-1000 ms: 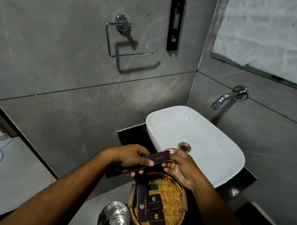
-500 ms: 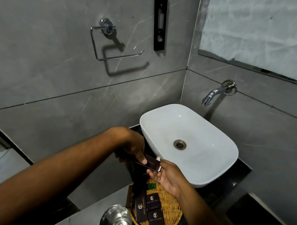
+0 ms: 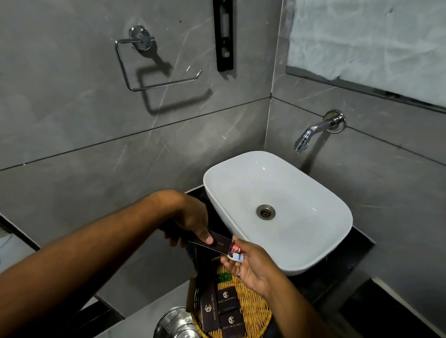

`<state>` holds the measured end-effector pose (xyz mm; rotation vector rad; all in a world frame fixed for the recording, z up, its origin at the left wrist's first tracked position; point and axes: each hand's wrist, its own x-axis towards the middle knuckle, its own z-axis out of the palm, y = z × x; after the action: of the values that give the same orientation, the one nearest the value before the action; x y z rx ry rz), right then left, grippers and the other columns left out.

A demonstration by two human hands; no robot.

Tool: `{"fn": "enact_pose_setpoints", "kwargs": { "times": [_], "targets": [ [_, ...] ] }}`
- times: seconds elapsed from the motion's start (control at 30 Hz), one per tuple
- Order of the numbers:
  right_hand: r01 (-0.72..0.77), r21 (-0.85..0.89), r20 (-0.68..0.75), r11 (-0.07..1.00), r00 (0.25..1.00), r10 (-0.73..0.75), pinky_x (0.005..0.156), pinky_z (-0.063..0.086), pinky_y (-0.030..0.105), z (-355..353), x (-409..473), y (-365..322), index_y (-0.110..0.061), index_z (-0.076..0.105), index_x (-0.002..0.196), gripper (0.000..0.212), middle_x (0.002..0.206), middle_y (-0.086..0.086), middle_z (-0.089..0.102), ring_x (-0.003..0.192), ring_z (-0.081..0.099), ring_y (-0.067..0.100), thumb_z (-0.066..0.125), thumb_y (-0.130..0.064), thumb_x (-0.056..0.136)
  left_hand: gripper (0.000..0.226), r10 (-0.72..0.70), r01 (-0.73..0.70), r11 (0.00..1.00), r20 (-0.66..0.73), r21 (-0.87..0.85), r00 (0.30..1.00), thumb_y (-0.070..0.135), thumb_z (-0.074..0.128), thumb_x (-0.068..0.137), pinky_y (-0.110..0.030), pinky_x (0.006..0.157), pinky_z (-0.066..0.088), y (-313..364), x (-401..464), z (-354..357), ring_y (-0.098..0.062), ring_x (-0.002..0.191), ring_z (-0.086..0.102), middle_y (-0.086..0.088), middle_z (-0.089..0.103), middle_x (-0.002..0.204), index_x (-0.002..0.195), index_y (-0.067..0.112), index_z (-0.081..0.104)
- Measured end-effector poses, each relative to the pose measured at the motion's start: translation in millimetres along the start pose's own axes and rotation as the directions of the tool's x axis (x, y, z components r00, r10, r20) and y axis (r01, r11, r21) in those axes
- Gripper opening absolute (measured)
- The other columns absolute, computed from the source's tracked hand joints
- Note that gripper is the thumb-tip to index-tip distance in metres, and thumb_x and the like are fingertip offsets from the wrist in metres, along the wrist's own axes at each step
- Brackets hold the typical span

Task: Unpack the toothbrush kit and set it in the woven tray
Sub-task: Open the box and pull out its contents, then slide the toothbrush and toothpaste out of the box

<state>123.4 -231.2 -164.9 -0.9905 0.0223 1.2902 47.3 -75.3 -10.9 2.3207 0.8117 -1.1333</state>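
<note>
Grey marble-look tiles cover the walls in front of you, with a white basin (image 3: pixel 279 209) sitting on a black counter (image 3: pixel 351 253) in the corner and a chrome tap (image 3: pixel 318 130) sticking out of the wall above it. A chrome towel ring (image 3: pixel 155 63) hangs on the left wall. Your left hand (image 3: pixel 191 221) is closed around a long dark box (image 3: pixel 213 242), thumb pressed on its top face, holding it roughly level above the counter's edge. Your right hand (image 3: pixel 251 264) is at the box's open end, finger and thumb pinched on a small red, white and blue tube (image 3: pixel 236 253) that pokes out of it. Whether a toothbrush is coming with it cannot be told. Both hands are above the near side of the woven tray (image 3: pixel 256 313), which sits on the counter just in front of the basin. Three other dark boxes (image 3: pixel 222 312) with gold logos lie flat in the tray, along with something small and green (image 3: pixel 225 277). A shiny steel lid (image 3: pixel 176 327) lies just left of the tray.
</note>
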Motion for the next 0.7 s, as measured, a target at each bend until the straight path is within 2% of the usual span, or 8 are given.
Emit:
{"fn": "enact_pose_setpoints", "kwargs": {
  "times": [0.17,0.3,0.37,0.4,0.47,0.5,0.6,0.7],
  "targets": [
    [0.01,-0.088,-0.018,0.996,1.0,-0.011,0.047,0.058,0.027,-5,4,-2,0.004,0.06,0.106,0.025,0.076,0.023,0.071,0.063,0.069,0.027,0.066,-0.013,0.089,0.05,-0.004,0.002,0.997,-0.033,-0.078,0.999,0.045,0.062,0.086,-0.028,0.05,0.05,-19,4,9,-0.022,0.052,0.065,-0.015,0.072,0.08,0.114,0.003,0.063],
    [0.016,-0.161,0.009,0.987,1.0,-0.015,0.057,0.061,0.027,-7,8,-3,0.003,0.064,0.102,0.017,0.091,0.023,0.071,0.07,0.072,0.025,0.066,-0.002,0.087,0.044,0.009,-0.013,0.987,-0.022,-0.159,1.0,0.042,0.06,0.089,-0.025,0.047,0.051,-31,10,23,-0.02,0.053,0.067,-0.01,0.072,0.078,0.109,0.003,0.061],
    [0.034,-0.176,0.002,0.984,0.999,-0.034,0.058,0.061,0.027,-9,8,-6,0.003,0.067,0.097,0.013,0.096,0.023,0.07,0.074,0.073,0.025,0.068,0.003,0.084,0.033,0.068,-0.083,0.97,-0.072,-0.229,0.995,0.042,0.062,0.088,-0.029,0.055,0.054,-44,13,29,-0.02,0.062,0.068,-0.006,0.072,0.079,0.099,0.01,0.062],
    [0.044,-0.188,-0.007,0.981,0.999,-0.046,0.058,0.06,0.026,-9,8,-9,0.003,0.067,0.094,0.013,0.097,0.023,0.069,0.077,0.073,0.025,0.068,0.006,0.082,0.031,0.095,-0.121,0.963,-0.117,-0.241,0.989,0.042,0.063,0.086,-0.033,0.066,0.056,-52,14,33,-0.02,0.071,0.068,-0.005,0.072,0.084,0.096,0.013,0.063],
    [0.058,-0.205,-0.025,0.977,0.998,-0.064,0.058,0.061,0.026,-11,6,-14,0.004,0.067,0.092,0.013,0.099,0.025,0.069,0.084,0.071,0.03,0.068,0.01,0.08,0.034,0.118,-0.172,0.951,-0.214,-0.255,0.97,0.043,0.066,0.084,-0.037,0.087,0.052,-71,19,44,-0.019,0.087,0.064,-0.006,0.07,0.097,0.1,0.013,0.068],
    [0.061,-0.21,-0.035,0.976,0.997,-0.07,0.058,0.061,0.026,-12,5,-16,0.005,0.067,0.091,0.013,0.099,0.026,0.069,0.085,0.071,0.032,0.067,0.012,0.08,0.034,0.116,-0.188,0.937,-0.247,-0.293,0.962,0.043,0.067,0.083,-0.036,0.088,0.05,-82,22,52,-0.017,0.088,0.062,-0.005,0.069,0.097,0.102,0.014,0.069],
    [0.07,-0.266,-0.076,0.962,0.993,-0.094,0.056,0.061,0.026,-12,2,-22,0.007,0.067,0.087,0.013,0.095,0.027,0.07,0.081,0.074,0.033,0.065,0.017,0.079,0.019,0.087,-0.216,0.884,-0.308,-0.415,0.947,0.04,0.068,0.084,-0.028,0.078,0.046,-111,33,78,-0.012,0.083,0.06,0.002,0.067,0.089,0.091,0.023,0.069],
    [0.066,-0.445,-0.14,0.893,0.98,-0.142,0.057,0.062,0.025,-6,-3,-31,0.005,0.069,0.087,0.012,0.095,0.025,0.069,0.079,0.075,0.032,0.068,0.014,0.079,0.009,0.019,-0.227,0.824,-0.376,-0.519,0.926,0.033,0.07,0.083,-0.023,0.07,0.046,-135,45,107,-0.01,0.079,0.061,0.002,0.068,0.085,0.086,0.024,0.067]
  ]
}}
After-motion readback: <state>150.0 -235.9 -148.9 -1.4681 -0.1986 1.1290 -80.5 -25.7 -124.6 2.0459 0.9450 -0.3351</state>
